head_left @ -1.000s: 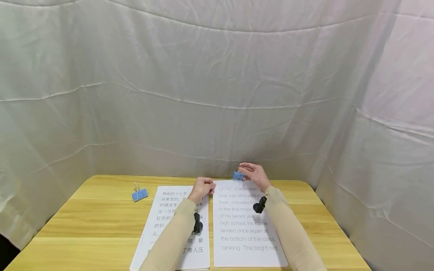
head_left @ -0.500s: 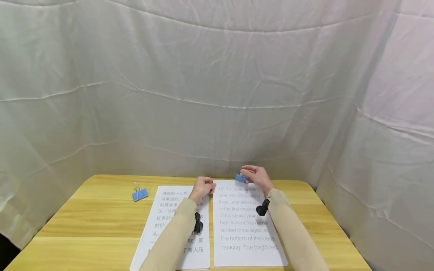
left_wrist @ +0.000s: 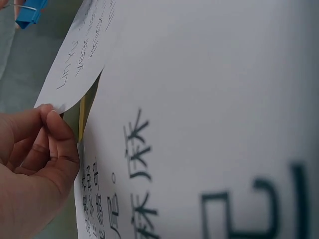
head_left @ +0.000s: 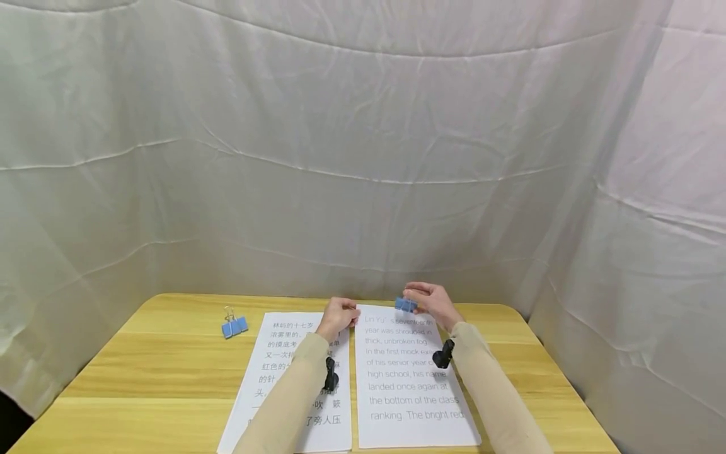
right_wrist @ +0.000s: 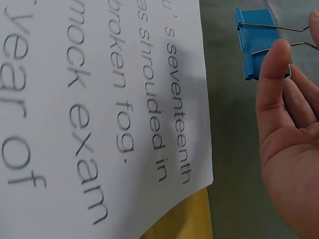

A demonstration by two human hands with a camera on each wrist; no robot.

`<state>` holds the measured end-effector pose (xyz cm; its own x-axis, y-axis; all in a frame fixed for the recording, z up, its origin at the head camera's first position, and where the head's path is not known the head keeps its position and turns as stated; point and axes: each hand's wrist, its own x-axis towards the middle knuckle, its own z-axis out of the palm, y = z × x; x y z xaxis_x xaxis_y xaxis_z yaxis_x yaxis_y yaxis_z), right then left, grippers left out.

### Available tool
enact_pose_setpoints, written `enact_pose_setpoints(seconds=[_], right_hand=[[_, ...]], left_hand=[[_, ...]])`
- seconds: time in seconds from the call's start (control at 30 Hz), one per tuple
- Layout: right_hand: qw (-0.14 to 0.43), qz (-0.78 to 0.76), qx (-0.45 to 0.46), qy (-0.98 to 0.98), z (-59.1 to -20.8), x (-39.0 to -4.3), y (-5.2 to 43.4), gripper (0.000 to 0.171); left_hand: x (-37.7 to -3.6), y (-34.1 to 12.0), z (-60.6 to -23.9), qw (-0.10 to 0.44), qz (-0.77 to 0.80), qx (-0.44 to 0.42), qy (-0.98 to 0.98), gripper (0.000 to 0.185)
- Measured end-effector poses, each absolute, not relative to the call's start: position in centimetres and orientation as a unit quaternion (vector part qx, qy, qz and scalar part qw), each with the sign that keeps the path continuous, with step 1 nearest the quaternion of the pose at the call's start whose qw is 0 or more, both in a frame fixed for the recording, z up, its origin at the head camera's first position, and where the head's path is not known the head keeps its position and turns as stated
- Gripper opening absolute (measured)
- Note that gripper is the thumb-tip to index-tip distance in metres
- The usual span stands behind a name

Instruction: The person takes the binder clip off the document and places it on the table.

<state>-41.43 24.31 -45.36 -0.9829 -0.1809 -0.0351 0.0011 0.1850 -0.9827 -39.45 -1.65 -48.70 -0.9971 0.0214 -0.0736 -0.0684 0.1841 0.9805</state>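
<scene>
A stack of paper printed in English [head_left: 416, 434] lies on the right, and my left hand [head_left: 337, 317] pinches its top left corner between thumb and finger. In the left wrist view that corner is raised, with a gap beneath it. My right hand [head_left: 433, 304] grips a blue binder clip [right_wrist: 255, 37] by its wire handles. The clip's mouth points toward the top edge of the English stack; in the right wrist view a strip of grey shows between the two. Under my left forearm lies a second stack, printed in Chinese [head_left: 249, 394], partly hidden by the sleeve.
Another blue binder clip [head_left: 235, 327] lies on the wooden table [head_left: 142, 366], left of the Chinese stack, its wire handles pointing away from me. Grey cloth [head_left: 363, 157] hangs behind the table's far edge and along both sides.
My right hand has brought the binder clip slightly right and nearer to me, so it now overlaps the English stack's top edge in the head view. The left hand stays at the corner.
</scene>
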Motion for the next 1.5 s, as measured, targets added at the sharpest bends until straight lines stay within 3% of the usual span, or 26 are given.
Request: enact_pose_setpoints(seconds=[0.57, 1.13, 1.5], right_hand=[[0.097, -0.661, -0.028, 0.743, -46.4, -40.7, 27.6, 0.061], [0.086, -0.628, 0.03, 0.773, -48.7, -39.7, 30.7, 0.057], [0.092, -0.616, 0.048, 0.781, -49.4, -39.1, 33.6, 0.071]], left_hand=[[-39.5, -1.6, -49.2, 0.031, 0.61, 0.006, 0.792, 0.025], [-38.8, -2.0, -48.9, 0.017, 0.618, -0.009, 0.786, 0.038], [-39.1, -3.0, -48.7, 0.009, 0.608, -0.002, 0.794, 0.037]])
